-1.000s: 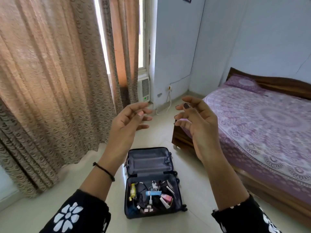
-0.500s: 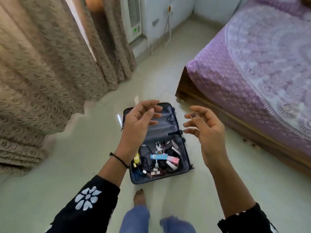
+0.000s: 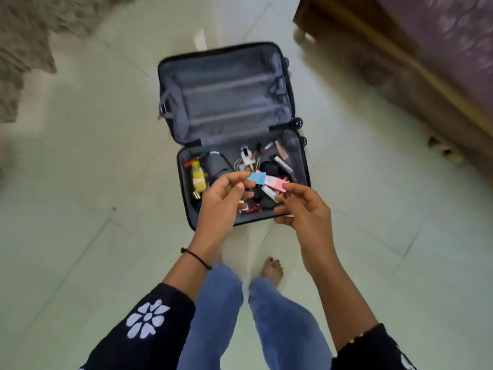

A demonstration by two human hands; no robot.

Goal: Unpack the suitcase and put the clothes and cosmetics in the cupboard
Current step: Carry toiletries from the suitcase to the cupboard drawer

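Note:
A dark grey suitcase [image 3: 226, 97] lies open on the floor in front of me; its far half holds nothing. The near half holds several small cosmetics: a yellow bottle [image 3: 198, 180] at the left, a blue and pink tube [image 3: 266, 179] in the middle, a white item [image 3: 246, 154] behind it, and dark pouches. My left hand [image 3: 221, 204] and my right hand [image 3: 304, 209] hover above the near half with fingers apart and curled, holding nothing. They hide part of the contents. No clothes are visible.
A wooden bed frame with a purple cover [image 3: 440, 49] runs along the right. A beige curtain [image 3: 24, 36] hangs down at the upper left. My bare foot [image 3: 272, 271] stands on the pale tiled floor just short of the suitcase.
The view has tilted from the room down onto the suitcase. Both hands have dropped lower and now sit over the half with the cosmetics, still holding nothing.

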